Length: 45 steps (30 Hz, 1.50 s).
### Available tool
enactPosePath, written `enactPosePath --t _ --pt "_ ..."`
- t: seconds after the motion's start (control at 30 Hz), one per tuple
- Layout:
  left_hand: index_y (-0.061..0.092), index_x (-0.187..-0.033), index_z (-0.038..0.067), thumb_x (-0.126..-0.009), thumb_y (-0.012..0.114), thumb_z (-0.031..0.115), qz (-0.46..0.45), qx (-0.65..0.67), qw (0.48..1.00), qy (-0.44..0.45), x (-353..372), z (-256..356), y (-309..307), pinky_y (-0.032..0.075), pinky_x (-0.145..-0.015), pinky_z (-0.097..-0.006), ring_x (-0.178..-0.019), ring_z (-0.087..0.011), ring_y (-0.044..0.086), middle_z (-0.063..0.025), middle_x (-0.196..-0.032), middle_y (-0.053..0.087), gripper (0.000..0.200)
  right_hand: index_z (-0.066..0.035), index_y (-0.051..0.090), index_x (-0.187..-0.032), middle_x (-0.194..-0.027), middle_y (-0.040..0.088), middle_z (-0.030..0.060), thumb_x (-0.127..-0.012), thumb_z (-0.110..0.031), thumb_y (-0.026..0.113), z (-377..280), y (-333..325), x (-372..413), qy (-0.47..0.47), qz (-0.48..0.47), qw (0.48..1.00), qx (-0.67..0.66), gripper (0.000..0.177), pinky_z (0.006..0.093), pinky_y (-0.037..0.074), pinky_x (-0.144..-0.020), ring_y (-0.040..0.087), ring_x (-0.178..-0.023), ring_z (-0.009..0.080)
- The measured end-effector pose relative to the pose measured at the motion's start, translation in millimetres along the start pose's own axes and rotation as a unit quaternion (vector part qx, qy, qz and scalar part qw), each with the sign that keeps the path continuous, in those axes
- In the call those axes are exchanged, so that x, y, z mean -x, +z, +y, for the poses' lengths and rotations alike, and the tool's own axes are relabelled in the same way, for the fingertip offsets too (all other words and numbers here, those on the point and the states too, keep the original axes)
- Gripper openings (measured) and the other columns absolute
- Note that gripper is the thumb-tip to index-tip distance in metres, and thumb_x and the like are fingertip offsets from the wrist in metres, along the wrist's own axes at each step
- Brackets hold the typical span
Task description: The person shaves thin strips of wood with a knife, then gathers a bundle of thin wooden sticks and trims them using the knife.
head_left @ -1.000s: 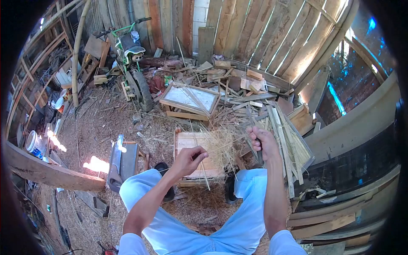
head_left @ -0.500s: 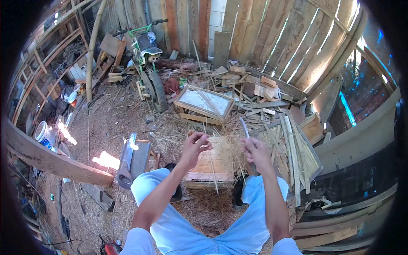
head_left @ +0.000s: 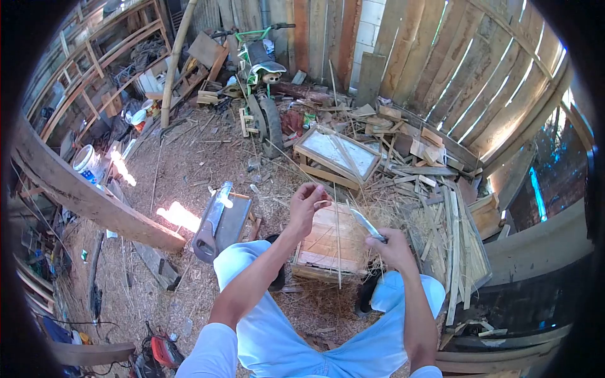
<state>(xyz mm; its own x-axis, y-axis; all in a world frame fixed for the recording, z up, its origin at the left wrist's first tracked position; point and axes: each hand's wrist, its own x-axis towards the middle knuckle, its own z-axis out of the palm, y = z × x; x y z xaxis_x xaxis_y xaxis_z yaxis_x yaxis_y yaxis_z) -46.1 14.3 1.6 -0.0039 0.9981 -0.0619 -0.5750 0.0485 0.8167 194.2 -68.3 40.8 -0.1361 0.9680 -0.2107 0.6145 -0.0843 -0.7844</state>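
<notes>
My right hand (head_left: 394, 249) is wrapped round the handle of a knife (head_left: 367, 223), whose blade points up and to the left. To its left, my left hand (head_left: 307, 206) is pinched round a thin strip (head_left: 339, 252) that hangs down over a low wooden box (head_left: 321, 246) between my knees. Thin shavings (head_left: 372, 205) lie around the back and right of the box top, beneath the blade.
A handsaw (head_left: 211, 230) rests on a small bench at the left. Behind stand a framed box (head_left: 337, 151) and a small motorbike (head_left: 261, 82). Wood strips (head_left: 454, 252) lie at the right, scraps (head_left: 409, 138) at the back. A beam (head_left: 94, 195) crosses the left side.
The view has shifted left, so the scene sits further right. My right hand has moved lower and away from the shavings, and the knife blade now tilts left and shows more.
</notes>
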Motion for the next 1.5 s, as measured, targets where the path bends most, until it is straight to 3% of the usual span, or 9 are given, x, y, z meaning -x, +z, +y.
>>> enactPosePath --t 0.23,0.47,0.67,0.9,1.07,1.17,1.33,1.4,1.5 --pt "0.055 -0.096 0.004 -0.092 0.058 0.016 0.075 0.014 0.992 0.103 -22.5 44.4 -30.6 0.054 -0.067 -0.0277 -0.078 -0.0171 0.063 -0.006 -0.084 0.059 0.014 -0.002 0.067 -0.084 -0.072 0.064 0.0162 -0.078 -0.011 0.065 33.1 -33.0 5.9 -0.068 0.115 0.988 0.079 0.011 0.0345 0.047 -0.064 0.064 -0.068 0.0269" --pt "0.056 -0.094 0.004 -0.093 0.057 0.015 0.09 0.046 0.987 0.126 -24.6 59.1 -41.7 0.054 -0.063 -0.0273 -0.07 -0.0145 0.062 -0.0058 -0.082 0.06 0.011 -0.002 0.067 -0.085 -0.071 0.065 0.0156 -0.081 -0.013 0.063 16.1 -49.4 16.7 -0.02 0.133 0.99 0.043 0.012 0.036 0.048 -0.065 0.064 -0.068 0.0288" --pt "0.056 -0.097 0.006 -0.092 0.058 0.016 0.107 0.029 0.985 0.132 -29.8 48.3 -37.3 0.054 -0.065 -0.0286 -0.077 -0.0145 0.062 -0.0046 -0.084 0.06 0.011 -0.002 0.067 -0.087 -0.072 0.065 0.0162 -0.082 -0.013 0.062 30.8 -37.8 9.4 -0.084 0.156 0.983 0.052 0.013 0.0366 0.048 -0.066 0.065 -0.07 0.028" --pt "0.055 -0.097 0.005 -0.092 0.059 0.014 -0.029 -0.08 0.993 0.083 -5.7 11.1 4.3 0.053 -0.065 -0.0282 -0.075 -0.0146 0.062 -0.0055 -0.085 0.061 0.011 -0.005 0.069 -0.086 -0.075 0.066 0.015 -0.082 -0.016 0.063 -12.1 -2.4 5.3 -0.042 0.122 0.992 0.007 0.013 0.0364 0.048 -0.068 0.065 -0.071 0.026" --pt "0.056 -0.099 0.004 -0.092 0.059 0.017 -0.143 -0.119 0.982 -0.033 27.6 -31.1 32.6 0.052 -0.061 -0.0259 -0.076 -0.0138 0.063 -0.0052 -0.085 0.062 0.015 -0.006 0.069 -0.081 -0.074 0.065 0.0142 -0.081 -0.016 0.064 -11.4 7.7 -6.7 -0.043 0.117 0.992 -0.008 0.011 0.0359 0.047 -0.07 0.064 -0.074 0.0251" --pt "0.057 -0.098 0.003 -0.092 0.058 0.016 -0.184 -0.138 0.973 -0.016 32.1 -37.2 32.4 0.052 -0.062 -0.0254 -0.076 -0.0133 0.063 -0.005 -0.085 0.062 0.014 -0.005 0.069 -0.081 -0.072 0.065 0.0145 -0.081 -0.016 0.064 -16.1 2.8 -4.4 -0.02 0.092 0.996 -0.004 0.012 0.0362 0.047 -0.069 0.064 -0.071 0.0265" --pt "0.058 -0.095 0.003 -0.093 0.058 0.016 -0.096 -0.114 0.988 0.043 3.1 10.9 12.4 0.052 -0.062 -0.0246 -0.075 -0.0108 0.06 -0.0048 -0.085 0.062 0.014 -0.004 0.068 -0.079 -0.071 0.065 0.0137 -0.08 -0.014 0.064 14.3 -12.7 -3.7 -0.086 0.155 0.984 0.002 0.011 0.0358 0.047 -0.063 0.063 -0.065 0.0255" --pt "0.058 -0.094 0.003 -0.093 0.057 0.016 0.013 -0.102 0.989 0.108 -6.9 30.4 -0.8 0.052 -0.062 -0.0244 -0.074 -0.0099 0.059 -0.0041 -0.085 0.061 0.012 -0.004 0.068 -0.079 -0.07 0.065 0.0132 -0.079 -0.014 0.065 18.0 -26.5 -1.0 -0.021 0.138 0.989 0.056 0.011 0.0354 0.047 -0.063 0.063 -0.064 0.0237" --pt "0.058 -0.094 0.004 -0.093 0.056 0.014 0.052 -0.078 0.988 0.12 -14.7 44.0 -18.3 0.052 -0.062 -0.0241 -0.074 -0.0096 0.058 -0.0035 -0.086 0.06 0.01 -0.005 0.07 -0.078 -0.068 0.065 0.0124 -0.079 -0.017 0.067 16.1 -24.7 6.8 -0.005 0.131 0.991 0.04 0.012 0.0351 0.047 -0.062 0.062 -0.063 0.0229"
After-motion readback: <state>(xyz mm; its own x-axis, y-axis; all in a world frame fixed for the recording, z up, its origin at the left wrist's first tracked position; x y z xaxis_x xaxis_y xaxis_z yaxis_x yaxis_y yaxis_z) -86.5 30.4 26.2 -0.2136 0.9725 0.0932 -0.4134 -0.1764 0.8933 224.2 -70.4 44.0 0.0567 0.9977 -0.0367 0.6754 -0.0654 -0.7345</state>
